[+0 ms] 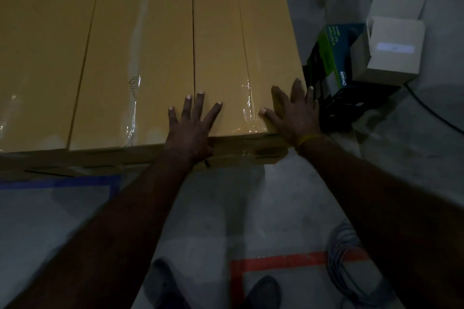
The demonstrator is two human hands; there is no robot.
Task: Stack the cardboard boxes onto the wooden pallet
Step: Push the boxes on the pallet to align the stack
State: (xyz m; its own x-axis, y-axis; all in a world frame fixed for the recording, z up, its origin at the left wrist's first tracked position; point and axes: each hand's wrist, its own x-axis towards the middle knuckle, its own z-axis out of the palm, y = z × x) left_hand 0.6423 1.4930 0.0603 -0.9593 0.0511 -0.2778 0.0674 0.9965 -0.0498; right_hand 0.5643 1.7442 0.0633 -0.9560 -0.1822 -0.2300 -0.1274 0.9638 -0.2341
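Both hands flat (fingers spread) atop rightmost cardboard box.

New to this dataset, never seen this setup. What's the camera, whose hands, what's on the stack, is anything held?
There is no robot: a person wears one wide-angle camera on the head, looking forward and down. The left hand and right hand both lie flat, fingers spread, on the near end of the rightmost cardboard box in a row of taped boxes. Nothing is gripped; the hands only press. The pallet itself is not clearly visible. To the right, on the concrete floor, stand a green-and-black retail box and white boxes.
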